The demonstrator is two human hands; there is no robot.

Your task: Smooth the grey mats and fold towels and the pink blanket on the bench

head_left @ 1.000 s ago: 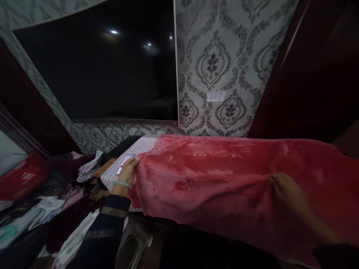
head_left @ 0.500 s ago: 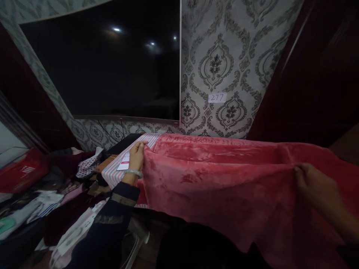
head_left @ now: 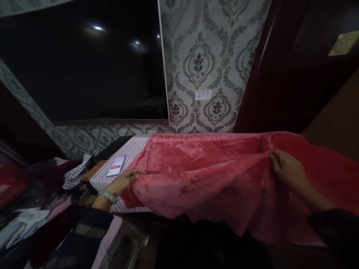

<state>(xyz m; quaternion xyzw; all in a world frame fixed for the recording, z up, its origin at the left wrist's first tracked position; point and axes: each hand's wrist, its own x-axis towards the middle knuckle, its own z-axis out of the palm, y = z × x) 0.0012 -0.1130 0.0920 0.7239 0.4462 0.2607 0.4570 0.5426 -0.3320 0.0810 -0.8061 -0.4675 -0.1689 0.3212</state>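
Note:
A red plush blanket (head_left: 202, 183) is spread over a long surface, its near part hanging over the front edge. My left hand (head_left: 130, 178), with a pale bangle on the wrist, pinches the blanket's fold at the left. Farther right, my right hand (head_left: 288, 168) grips the same fold between thumb and fingers, holding it slightly raised. Beneath the blanket's left end shows a striped cloth (head_left: 137, 145). A phone (head_left: 116, 165) with a lit screen lies on that cloth, just beyond my left hand.
Heaped clothes (head_left: 36, 220) lie at the left, near a red bag (head_left: 11, 186). A large dark television (head_left: 89, 71) hangs on the patterned wall, beside a paper label (head_left: 203, 94) reading 277. A clear plastic item (head_left: 131, 243) stands below the front edge.
Both hands have moved left in the view and my left hand has come lower with the fold. The blanket's raised part has dropped and slackened. The camera has turned right.

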